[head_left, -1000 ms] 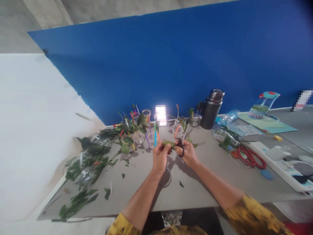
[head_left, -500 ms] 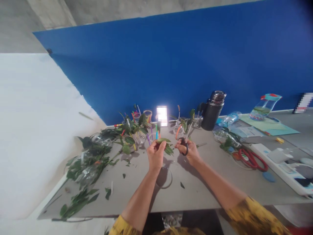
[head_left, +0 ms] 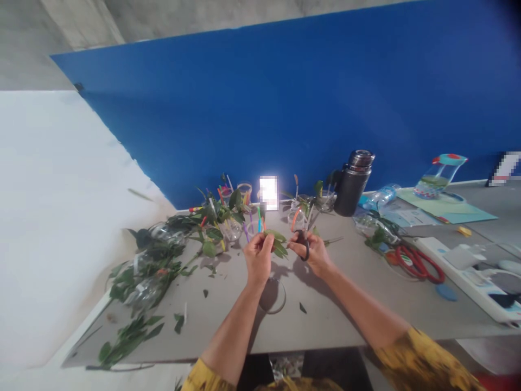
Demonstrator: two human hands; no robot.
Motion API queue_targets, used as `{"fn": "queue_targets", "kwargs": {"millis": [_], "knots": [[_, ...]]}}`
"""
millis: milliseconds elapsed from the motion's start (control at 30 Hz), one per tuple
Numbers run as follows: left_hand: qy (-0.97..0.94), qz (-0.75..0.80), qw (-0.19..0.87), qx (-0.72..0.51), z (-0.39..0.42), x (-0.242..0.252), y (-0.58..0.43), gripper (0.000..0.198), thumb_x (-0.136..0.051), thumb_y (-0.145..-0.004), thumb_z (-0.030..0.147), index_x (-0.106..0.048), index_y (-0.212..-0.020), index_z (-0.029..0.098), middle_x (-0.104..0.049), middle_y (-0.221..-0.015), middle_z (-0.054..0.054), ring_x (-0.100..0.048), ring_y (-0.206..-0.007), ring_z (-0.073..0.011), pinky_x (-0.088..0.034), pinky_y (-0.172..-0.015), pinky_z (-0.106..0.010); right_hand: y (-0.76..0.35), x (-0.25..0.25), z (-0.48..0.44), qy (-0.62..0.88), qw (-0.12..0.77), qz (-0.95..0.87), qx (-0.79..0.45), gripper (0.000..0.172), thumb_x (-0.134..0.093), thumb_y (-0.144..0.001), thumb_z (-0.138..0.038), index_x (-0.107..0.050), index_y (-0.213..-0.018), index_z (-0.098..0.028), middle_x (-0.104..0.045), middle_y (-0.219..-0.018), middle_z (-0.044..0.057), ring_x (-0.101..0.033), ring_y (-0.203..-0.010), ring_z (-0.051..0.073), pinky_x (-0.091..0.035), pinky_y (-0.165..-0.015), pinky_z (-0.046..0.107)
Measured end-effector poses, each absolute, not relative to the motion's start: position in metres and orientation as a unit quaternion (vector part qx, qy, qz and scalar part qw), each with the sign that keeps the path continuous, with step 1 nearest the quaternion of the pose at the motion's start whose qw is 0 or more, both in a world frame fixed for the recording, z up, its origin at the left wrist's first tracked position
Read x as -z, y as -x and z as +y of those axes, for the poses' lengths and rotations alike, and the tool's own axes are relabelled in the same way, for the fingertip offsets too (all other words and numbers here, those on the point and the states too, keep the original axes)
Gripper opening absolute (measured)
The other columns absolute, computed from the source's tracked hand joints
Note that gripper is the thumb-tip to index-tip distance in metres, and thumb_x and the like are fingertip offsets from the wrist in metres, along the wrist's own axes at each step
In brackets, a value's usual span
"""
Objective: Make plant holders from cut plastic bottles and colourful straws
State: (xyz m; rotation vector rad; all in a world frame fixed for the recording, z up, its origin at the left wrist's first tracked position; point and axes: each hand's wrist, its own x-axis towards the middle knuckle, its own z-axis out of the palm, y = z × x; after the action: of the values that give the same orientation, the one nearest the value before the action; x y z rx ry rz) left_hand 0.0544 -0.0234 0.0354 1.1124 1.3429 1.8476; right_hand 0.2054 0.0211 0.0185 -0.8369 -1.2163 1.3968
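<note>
Green leaves (head_left: 280, 247) are pinched in my left hand (head_left: 259, 256) above the middle of the table. My right hand (head_left: 316, 254), just to their right, is closed round black-handled scissors (head_left: 302, 244); the fingertips come close to the leaves, and I cannot tell whether they touch. Behind my left hand stands a clear cup (head_left: 254, 227) with coloured straws. A jar with an orange straw (head_left: 296, 218) is behind the scissors. Under my wrists, a round clear ring or lid (head_left: 273, 296) lies on the table (head_left: 325, 320).
Cut branches (head_left: 152, 266) and several jars crowd the left side. A black thermos (head_left: 354, 183) stands at the back right. Red-handled scissors (head_left: 419, 265), a white power strip (head_left: 459, 277) and a bottle with a turquoise lid (head_left: 437, 176) are farther right. Leaf scraps (head_left: 303, 308) dot the tabletop.
My right hand has moved slightly left with the scissors, closer to the leaves, and the scissors have turned a little. My left hand stays nearly in place.
</note>
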Motion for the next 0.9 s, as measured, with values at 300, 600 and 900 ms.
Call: {"fn": "queue_targets", "kwargs": {"millis": [300, 600, 900], "knots": [[-0.465, 0.526, 0.163, -0.694, -0.030, -0.039, -0.055, 0.034, -0.081, -0.081, 0.043, -0.064, -0.060, 0.022, -0.055, -0.061, 0.001, -0.047, -0.061, -0.0143, -0.041, -0.065, -0.026, -0.207, -0.022, 0.021, 0.342, 0.540, -0.546, -0.542, 0.028, -0.087, -0.063, -0.038, -0.069, -0.075, -0.021, -0.063, -0.069, 0.000, -0.050, -0.064, 0.015, -0.042, -0.061, 0.028], [-0.374, 0.452, 0.423, -0.691, -0.022, -0.030, -0.060, 0.047, -0.079, -0.076, 0.063, -0.074, -0.075, 0.017, -0.062, -0.061, -0.001, -0.053, -0.054, -0.0126, -0.042, -0.055, -0.025, -0.205, -0.026, 0.023, 0.300, 0.532, -0.393, -0.687, 0.041, -0.091, -0.053, -0.033, -0.060, -0.077, -0.021, -0.054, -0.067, -0.006, -0.038, -0.054, 0.008, -0.031, -0.051, 0.023], [-0.424, 0.472, 0.415, -0.653, -0.029, -0.037, -0.077, 0.024, -0.087, -0.071, 0.039, -0.076, -0.072, 0.017, -0.064, -0.064, 0.000, -0.051, -0.058, -0.0111, -0.043, -0.059, -0.025, -0.197, -0.015, 0.018, 0.261, 0.464, -0.361, -0.766, 0.043, -0.093, -0.056, -0.036, -0.058, -0.078, -0.023, -0.045, -0.061, -0.008, -0.033, -0.053, 0.009, -0.025, -0.047, 0.021]]}}
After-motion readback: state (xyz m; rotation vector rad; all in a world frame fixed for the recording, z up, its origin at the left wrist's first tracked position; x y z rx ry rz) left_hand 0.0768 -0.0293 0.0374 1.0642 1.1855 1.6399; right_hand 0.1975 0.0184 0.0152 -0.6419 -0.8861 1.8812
